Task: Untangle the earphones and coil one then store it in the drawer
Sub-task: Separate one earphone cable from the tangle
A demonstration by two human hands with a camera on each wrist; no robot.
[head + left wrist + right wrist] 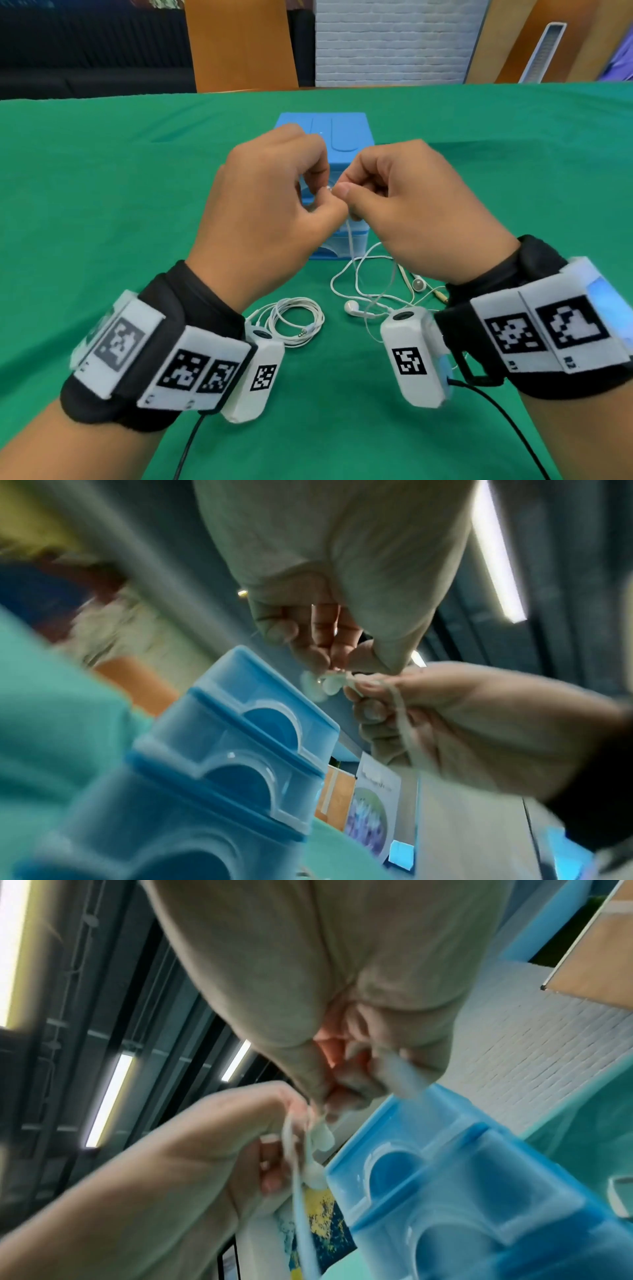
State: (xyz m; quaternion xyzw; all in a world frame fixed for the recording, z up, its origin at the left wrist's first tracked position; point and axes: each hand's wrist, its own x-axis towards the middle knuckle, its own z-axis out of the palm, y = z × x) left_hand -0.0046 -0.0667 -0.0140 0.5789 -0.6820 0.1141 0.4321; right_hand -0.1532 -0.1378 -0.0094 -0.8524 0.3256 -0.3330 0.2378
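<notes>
My left hand [318, 198] and right hand [344, 192] are raised close together in front of the blue drawer unit [346, 137]. Both pinch the white earphone cable [351, 240] near its earbuds [323, 683]. In the right wrist view the right hand [342, 1093] pinches the cable above the two earbuds [322, 1137], and the left hand [274, 1150] holds the strands below. From the hands the cable hangs down to a loose tangle [371, 287] on the green cloth. A second white earphone [298, 320] lies coiled near my left wrist.
The green tablecloth [102, 205] covers the whole table. The drawer unit [240, 750] has several stacked drawers, all closed. An earbud [352, 308] and another [418, 284] of the tangle lie on the cloth. Black wrist-camera leads [496, 411] trail toward me.
</notes>
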